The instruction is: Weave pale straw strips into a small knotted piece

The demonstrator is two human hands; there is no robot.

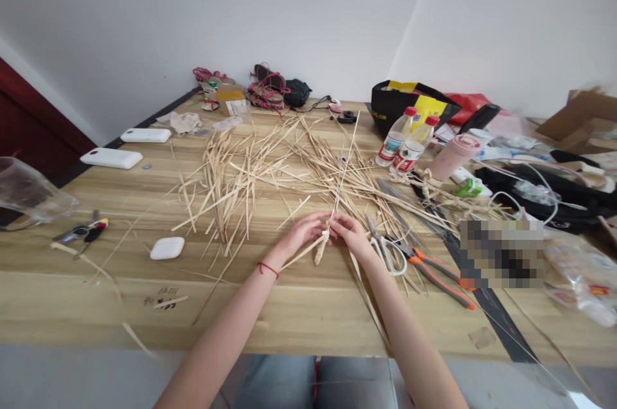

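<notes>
Close together above the front half of the table, my left hand [304,234] and my right hand [351,234] have their fingers closed on a small woven straw piece [320,252]. It is pale, tightly plaited and hangs down between the hands. A thin straight rod [345,168] rises from the fingers and slants away toward the back. One loose flat strip [304,253] sticks out left from the woven piece; another long strip [369,303] runs below my right hand to the table edge. The fingertips partly hide where rod and weave meet.
Loose straw strips [250,171] are spread beyond my hands. White-handled scissors [388,254] and orange-handled pliers [436,271] lie right of my right hand. A white earphone case [167,248] is at left. Two water bottles [409,142] and a pink cup [453,155] stand back right.
</notes>
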